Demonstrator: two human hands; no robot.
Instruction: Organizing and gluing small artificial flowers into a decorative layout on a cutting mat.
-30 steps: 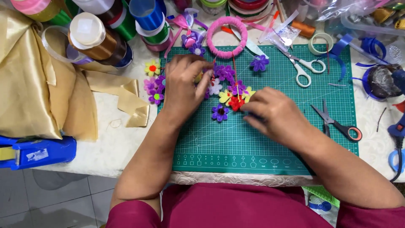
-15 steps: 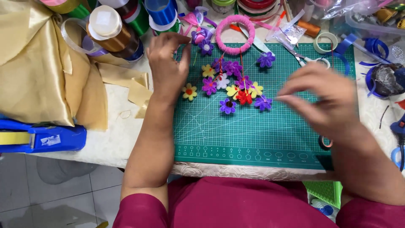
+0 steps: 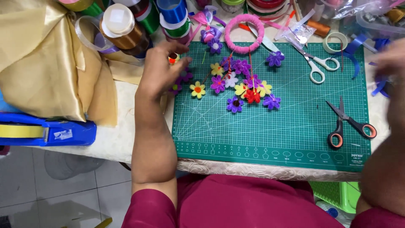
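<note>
Resting at the upper left corner of the green cutting mat (image 3: 270, 126), the left hand (image 3: 162, 69) has its fingers curled together around a small flower with an orange-red centre (image 3: 173, 58), which peeks out between thumb and fingertips; a purple flower (image 3: 180, 80) lies half under the same hand at the mat's edge. From that hand the main cluster of felt flowers lies to the right, near but not touching: a yellow flower (image 3: 197, 89) is closest, then a magenta one (image 3: 218, 84), a white one (image 3: 230, 79), a red one (image 3: 253, 96) and two more purple ones lower down. They hang on thin strings from the pink wrapped ring (image 3: 244, 33), so the piece's long axis runs from the ring at the far edge down toward the person. The right hand (image 3: 390, 69) is blurred at the frame's right edge, beyond the mat near blue ribbon, and whether it is spread or pinching cannot be told; it is well apart from the flowers, with the white-handled scissors (image 3: 318, 67) and the black and orange scissors (image 3: 348, 124) lying between. The left hand is clearly the nearer one to the flower cluster.
</note>
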